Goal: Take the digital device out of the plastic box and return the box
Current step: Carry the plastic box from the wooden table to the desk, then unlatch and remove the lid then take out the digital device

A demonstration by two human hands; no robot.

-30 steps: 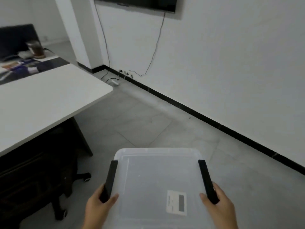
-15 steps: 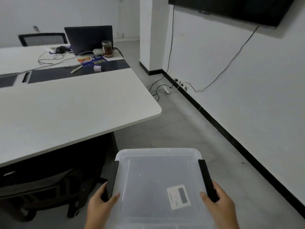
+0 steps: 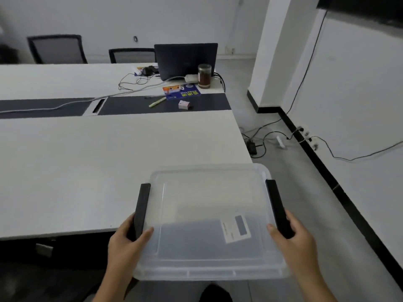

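Observation:
I carry a clear plastic box [image 3: 209, 205] with a closed lid and two black side latches, held in the air over the near right corner of the white table [image 3: 87, 171]. My left hand [image 3: 126, 243] grips the left latch and my right hand [image 3: 294, 240] grips the right latch. A white label with a grey patch [image 3: 235, 228] sits on the lid. Something dark shows faintly through the lid in the near half of the box; I cannot tell what it is.
At the table's far end are a dark laptop [image 3: 185, 59], a brown jar [image 3: 204, 75], a blue booklet [image 3: 182, 92], a pen [image 3: 157, 102], a small box [image 3: 183, 104] and cables. Two chairs stand behind. Floor cables and a power strip [image 3: 280, 141] lie by the right wall.
My view has swung left from the wall and floor toward the table. The box, still held by both hands, now hangs over the table's near corner instead of over the floor.

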